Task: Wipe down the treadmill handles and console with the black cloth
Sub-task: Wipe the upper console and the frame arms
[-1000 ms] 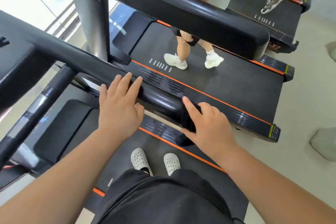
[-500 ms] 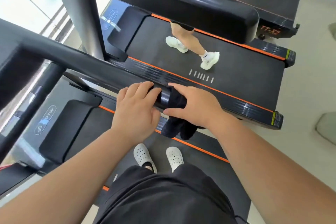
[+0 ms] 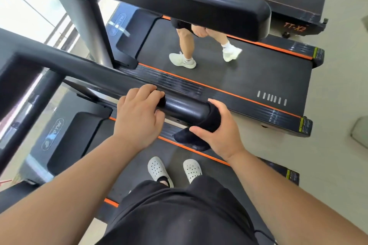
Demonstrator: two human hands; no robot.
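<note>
Two hands sit on the near treadmill handle (image 3: pixel 185 108), which runs in from ten o'clock toward the centre. The left hand (image 3: pixel 139 114) curls over the bar, its fingers wrapped across the top. At its four o'clock, the right hand (image 3: pixel 221 131) grips the black cloth (image 3: pixel 211 119) round the handle's free end, and a loose fold hangs below. A bare stretch of bar lies between the hands. Past the end, toward three o'clock, pale floor (image 3: pixel 338 165) lies open. At twelve o'clock another person (image 3: pixel 185 45) walks on the neighbouring treadmill (image 3: pixel 258 77).
</note>
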